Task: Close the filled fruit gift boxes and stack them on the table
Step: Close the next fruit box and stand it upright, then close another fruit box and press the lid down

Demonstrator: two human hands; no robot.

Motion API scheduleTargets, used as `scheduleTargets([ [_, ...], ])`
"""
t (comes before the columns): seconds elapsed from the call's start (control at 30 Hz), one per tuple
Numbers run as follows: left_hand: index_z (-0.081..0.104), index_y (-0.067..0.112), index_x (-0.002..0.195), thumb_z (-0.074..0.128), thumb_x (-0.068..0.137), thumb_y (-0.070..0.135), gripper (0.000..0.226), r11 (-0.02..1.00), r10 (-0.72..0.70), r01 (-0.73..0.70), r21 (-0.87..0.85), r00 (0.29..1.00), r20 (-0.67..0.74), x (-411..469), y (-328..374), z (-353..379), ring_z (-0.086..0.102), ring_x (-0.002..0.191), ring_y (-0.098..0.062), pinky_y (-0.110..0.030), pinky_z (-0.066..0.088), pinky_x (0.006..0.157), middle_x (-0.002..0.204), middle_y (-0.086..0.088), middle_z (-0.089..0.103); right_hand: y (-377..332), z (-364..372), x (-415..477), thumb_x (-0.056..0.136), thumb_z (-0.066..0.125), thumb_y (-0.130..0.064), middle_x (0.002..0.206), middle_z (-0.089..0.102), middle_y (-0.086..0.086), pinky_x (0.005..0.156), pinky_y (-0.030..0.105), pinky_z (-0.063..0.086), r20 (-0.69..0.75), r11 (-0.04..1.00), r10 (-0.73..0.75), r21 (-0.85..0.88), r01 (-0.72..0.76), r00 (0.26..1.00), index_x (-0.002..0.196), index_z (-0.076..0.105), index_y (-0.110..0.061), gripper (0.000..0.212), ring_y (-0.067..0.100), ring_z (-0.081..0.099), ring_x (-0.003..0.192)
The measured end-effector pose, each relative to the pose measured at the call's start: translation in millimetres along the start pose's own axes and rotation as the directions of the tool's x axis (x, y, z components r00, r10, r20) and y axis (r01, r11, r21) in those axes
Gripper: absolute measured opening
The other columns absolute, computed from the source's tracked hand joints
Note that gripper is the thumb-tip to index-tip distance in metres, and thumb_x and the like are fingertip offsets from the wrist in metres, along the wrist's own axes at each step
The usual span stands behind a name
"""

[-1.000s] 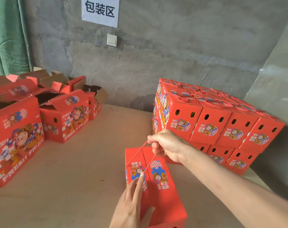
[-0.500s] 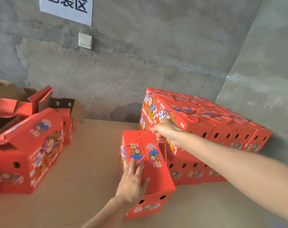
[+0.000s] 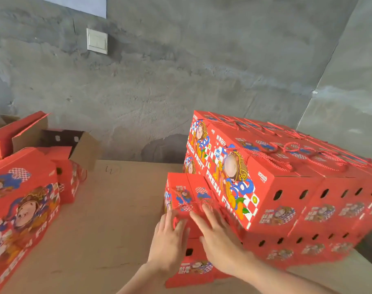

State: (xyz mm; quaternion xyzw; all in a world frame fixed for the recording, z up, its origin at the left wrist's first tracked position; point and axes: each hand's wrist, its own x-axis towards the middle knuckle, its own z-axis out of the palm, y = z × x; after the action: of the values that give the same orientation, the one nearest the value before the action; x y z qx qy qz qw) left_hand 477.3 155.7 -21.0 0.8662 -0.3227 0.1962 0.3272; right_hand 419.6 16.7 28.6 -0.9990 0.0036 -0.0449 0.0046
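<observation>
A closed red fruit gift box [image 3: 185,194] lies on the table, its right side against a two-layer stack of closed red boxes [image 3: 287,187]. Its red rope handle [image 3: 204,201] lies loose on the lid. My left hand [image 3: 170,240] presses flat on the near part of the lid with straight fingers. My right hand [image 3: 219,236] lies beside it, fingers spread flat on the same lid near the stack. Neither hand grips anything.
Several red boxes [image 3: 21,204] stand at the left, some with flaps open [image 3: 74,143]. A bare strip of the brown table [image 3: 117,219] runs between them and the stack. A grey concrete wall [image 3: 181,81] with a light switch [image 3: 97,40] rises behind.
My right hand let go of the rope handle and came down flat on the lid. The box now sits against the stack, and my left hand stays pressed on it.
</observation>
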Motion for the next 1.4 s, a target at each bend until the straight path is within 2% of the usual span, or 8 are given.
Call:
scheduleTargets([
  [0.1,0.071,0.010,0.090,0.048,0.085,0.026,0.029,0.972,0.230,-0.233,-0.003,0.961,-0.153,-11.6,-16.0,3.1,0.053,0.091,-0.011,-0.026,0.053,0.073,0.095,0.000,0.067,7.5,35.8,-7.0,0.088,0.057,-0.017,0.155,-0.025,0.007,0.114,0.043,-0.009,0.053,0.984,-0.121,-0.127,0.127,0.991,0.146,-0.021,-0.026,0.099,0.035,-0.014,0.144],
  [0.2,0.072,0.014,0.076,0.059,0.080,0.028,0.020,0.955,0.294,-0.286,0.081,0.949,-0.114,1.8,-24.3,1.2,0.063,0.080,-0.012,-0.020,0.050,0.069,0.085,0.004,0.069,14.4,33.6,5.7,0.070,0.076,-0.022,0.156,0.015,0.010,0.111,0.046,0.024,-0.056,0.977,-0.129,-0.181,0.117,0.990,0.149,0.025,-0.021,0.094,0.034,0.029,0.139],
  [0.3,0.067,0.015,0.089,0.073,0.075,0.023,0.017,0.962,0.105,-0.121,0.244,0.992,0.076,32.9,-11.3,-10.6,0.065,0.088,-0.015,-0.020,0.048,0.080,0.093,0.004,0.067,10.6,25.8,34.7,0.093,0.050,-0.018,0.155,-0.021,-0.001,0.117,0.046,-0.001,-0.024,0.997,-0.038,-0.066,0.037,0.999,0.150,-0.001,-0.033,0.078,0.032,-0.010,0.146],
  [0.43,0.012,0.008,0.148,0.030,0.096,0.018,0.056,0.904,-0.086,-0.026,0.426,0.967,0.240,39.5,-14.0,2.9,0.003,0.145,-0.022,-0.039,-0.003,0.117,0.156,-0.007,0.012,-33.6,42.7,59.5,0.092,0.044,-0.031,0.155,0.001,0.009,0.116,0.047,0.013,-0.184,0.975,0.221,0.015,-0.222,0.958,0.149,0.026,-0.018,0.061,0.043,0.009,0.143],
  [0.63,-0.025,0.014,0.144,0.024,0.093,0.014,0.071,0.863,-0.048,-0.194,0.467,0.888,0.457,30.5,-43.5,1.5,-0.035,0.135,-0.022,-0.048,-0.028,0.101,0.144,0.007,-0.041,-29.1,86.5,66.5,0.082,0.033,-0.024,0.143,0.039,0.018,0.112,0.049,0.007,-0.266,0.945,0.122,-0.263,-0.194,0.956,0.142,0.030,-0.008,0.062,0.045,0.006,0.136],
  [0.83,-0.013,0.016,0.149,0.040,0.092,0.016,0.078,0.848,-0.189,-0.059,0.527,0.895,0.403,92.6,-62.7,22.9,-0.020,0.143,-0.028,-0.055,-0.015,0.110,0.156,0.005,-0.021,-8.7,77.6,139.2,0.092,0.029,-0.018,0.154,-0.017,0.025,0.116,0.052,-0.006,-0.105,0.969,0.075,-0.227,-0.097,0.992,0.148,-0.015,-0.004,0.072,0.046,-0.026,0.136],
  [1.23,0.001,0.024,0.151,0.049,0.085,0.017,0.082,0.875,-0.117,-0.029,0.483,0.956,0.269,85.7,-97.3,-0.8,-0.011,0.145,-0.015,-0.049,-0.026,0.106,0.159,0.009,-0.005,7.3,36.4,202.4,0.085,0.045,0.001,0.153,-0.028,0.011,0.116,0.038,0.015,0.148,0.987,0.121,0.089,-0.135,0.982,0.148,-0.016,-0.014,0.090,0.028,-0.023,0.142],
  [1.4,0.075,0.035,0.071,0.057,0.050,0.045,0.030,0.920,-0.083,0.037,0.389,0.991,0.101,-37.0,-102.1,-107.1,0.069,0.077,-0.001,-0.021,0.018,0.106,0.089,0.016,0.072,-51.6,25.2,140.0,0.092,0.042,-0.013,0.159,0.004,0.001,0.115,0.026,0.019,-0.047,0.978,-0.042,0.201,0.050,0.998,0.149,0.017,-0.020,0.062,0.016,0.012,0.145],
])
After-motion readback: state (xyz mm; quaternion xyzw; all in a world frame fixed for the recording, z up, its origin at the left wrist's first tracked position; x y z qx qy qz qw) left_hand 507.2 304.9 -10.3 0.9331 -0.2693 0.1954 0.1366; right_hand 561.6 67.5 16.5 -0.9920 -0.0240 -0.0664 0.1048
